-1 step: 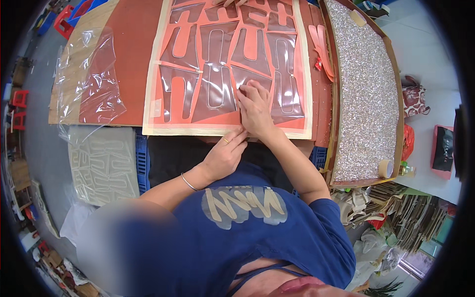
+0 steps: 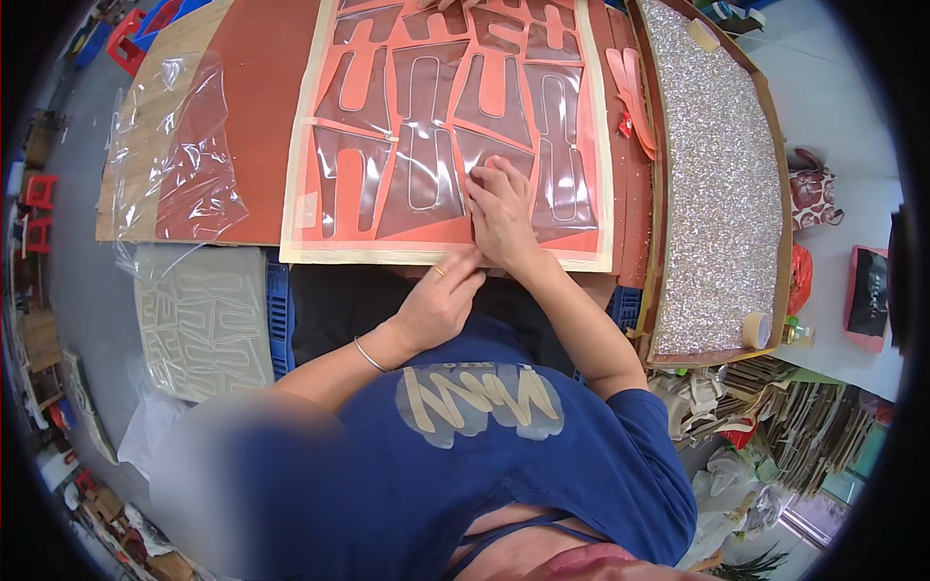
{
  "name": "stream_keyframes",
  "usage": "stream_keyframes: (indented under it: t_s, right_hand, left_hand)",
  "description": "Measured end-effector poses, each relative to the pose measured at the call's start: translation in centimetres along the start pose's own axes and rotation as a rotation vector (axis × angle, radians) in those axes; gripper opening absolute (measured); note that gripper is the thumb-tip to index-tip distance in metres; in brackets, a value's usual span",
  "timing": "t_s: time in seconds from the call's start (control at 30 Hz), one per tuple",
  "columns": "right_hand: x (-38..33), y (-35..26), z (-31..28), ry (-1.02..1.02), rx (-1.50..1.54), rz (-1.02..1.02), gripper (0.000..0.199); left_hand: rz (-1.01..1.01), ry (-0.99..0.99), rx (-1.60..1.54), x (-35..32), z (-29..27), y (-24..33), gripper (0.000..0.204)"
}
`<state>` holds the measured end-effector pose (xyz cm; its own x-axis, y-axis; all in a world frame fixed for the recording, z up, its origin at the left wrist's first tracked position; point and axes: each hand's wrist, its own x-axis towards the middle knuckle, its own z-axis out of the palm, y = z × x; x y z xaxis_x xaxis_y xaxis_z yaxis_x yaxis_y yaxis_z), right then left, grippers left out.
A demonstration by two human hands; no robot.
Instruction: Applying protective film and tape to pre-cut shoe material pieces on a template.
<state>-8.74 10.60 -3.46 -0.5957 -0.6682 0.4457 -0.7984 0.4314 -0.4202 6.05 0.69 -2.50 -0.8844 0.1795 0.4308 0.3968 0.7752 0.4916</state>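
Note:
A flat salmon-coloured board (image 2: 417, 230) with a cream taped border lies on the table in front of me. Clear plastic pieces (image 2: 418, 174) with long slots cover most of it. My right hand (image 2: 499, 215) rests on the near part of the board, fingers curled down against the plastic; whatever is under the fingertips is hidden. Beside its wrist, my left hand (image 2: 441, 305) meets the board's near border, its fingers pressed together. What they pinch, if anything, does not show. At the far edge another person's fingers (image 2: 448, 4) touch the board.
Crumpled clear film (image 2: 199, 165) lies on the table to the left, above a grey sheet with cut outlines (image 2: 201, 320). To the right stands a shallow tray of silver glitter material (image 2: 717, 184) with a tape roll (image 2: 756, 329). Salmon strips (image 2: 630, 92) lie between board and tray.
The board has shifted very slightly to the right. My hands stay in nearly the same places.

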Motion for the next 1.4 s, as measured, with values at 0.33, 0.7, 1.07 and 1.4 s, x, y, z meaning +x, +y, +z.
stream_keyframes:
  t_s: [0.33, 0.7, 1.07, 1.4]
  right_hand:
    - [-0.4, -0.4, 0.3, 0.030, 0.123, 0.134, 0.023]
    - [-0.8, 0.0, 0.8, 0.123, 0.086, 0.060, 0.026]
    - [-0.7, -0.4, 0.0, -0.028, -0.070, 0.014, 0.031]
    - [-0.9, 0.1, 0.3, 0.150, 0.326, 0.153, 0.028]
  left_hand:
    - [-0.380, 0.039, 0.268, 4.4, -1.3, -2.5, 0.026]
    - [-0.461, -0.085, 0.196, 4.6, -1.3, -2.6, 0.017]
    - [-0.474, -0.014, 0.176, 4.6, -2.0, -3.6, 0.022]
    - [-0.351, 0.193, 0.117, 4.1, -1.5, -3.4, 0.014]
